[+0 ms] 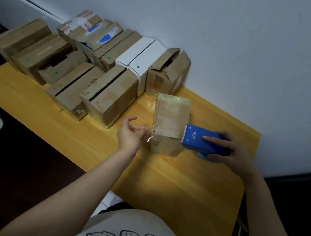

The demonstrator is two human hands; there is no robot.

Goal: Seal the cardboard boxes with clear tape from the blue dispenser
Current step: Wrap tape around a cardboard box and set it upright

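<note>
The right hand (232, 153) wraps its grip round the blue dispenser (202, 139), blade on the box (171, 118), probably cutting tape (173, 100). The left hand (130, 134) hovers loosely spread nearby.

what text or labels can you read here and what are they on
Nothing can be quoted.
Blue dispenser: white brand lettering on top, too blurred to read.
Brown box at left: pale line of print, unreadable.
Rear taped box: red and blue label print, unreadable.
Green dot stickers on several boxes: no text.

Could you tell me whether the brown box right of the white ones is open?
Open: the brown box has raised top flaps with a dark gap between.
</note>
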